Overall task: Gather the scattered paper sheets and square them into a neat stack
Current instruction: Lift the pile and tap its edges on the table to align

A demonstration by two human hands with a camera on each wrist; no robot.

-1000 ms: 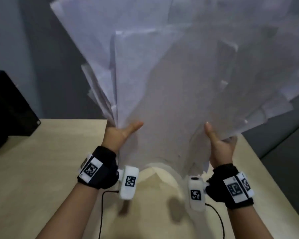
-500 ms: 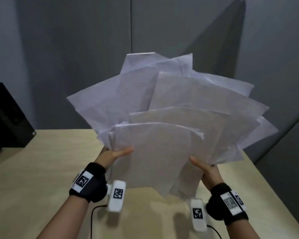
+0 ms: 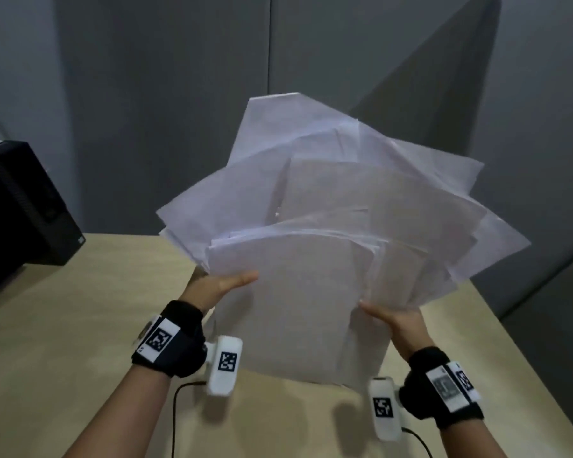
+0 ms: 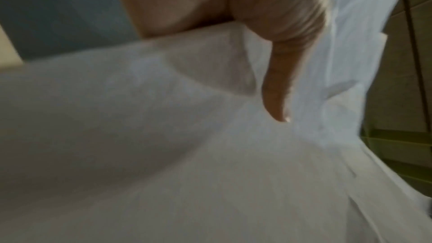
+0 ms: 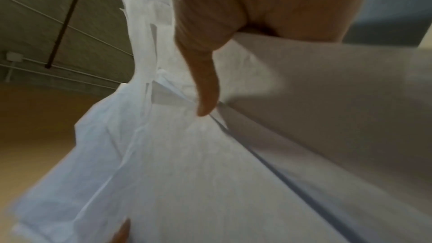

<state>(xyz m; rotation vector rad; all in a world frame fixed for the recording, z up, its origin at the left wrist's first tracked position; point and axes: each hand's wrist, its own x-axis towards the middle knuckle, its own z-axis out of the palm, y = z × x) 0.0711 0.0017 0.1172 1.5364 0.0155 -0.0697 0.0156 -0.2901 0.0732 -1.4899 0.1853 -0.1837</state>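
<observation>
A loose fan of several white paper sheets [image 3: 328, 233] stands nearly upright above the wooden table [image 3: 63, 325], its edges splayed out unevenly. My left hand [image 3: 219, 287] grips the bundle's left side, thumb lying across the front sheet. My right hand [image 3: 396, 320] grips the right side, thumb on the front, fingers hidden behind the paper. In the left wrist view the thumb [image 4: 278, 88] presses onto the sheets [image 4: 163, 154]. In the right wrist view the thumb [image 5: 205, 88] pinches the sheets [image 5: 187, 173]. The bundle's lower edge hangs just above the table.
A black box-shaped case [image 3: 17, 209] stands at the table's far left. Grey wall panels [image 3: 179, 77] rise behind the table. The table's right edge [image 3: 516, 345] runs diagonally close to my right wrist. A thin black cable [image 3: 176, 411] trails from the left wrist.
The bundle has come down and away from my face, from filling the view to sitting low over the table. Both hands went down with it and kept their grip.
</observation>
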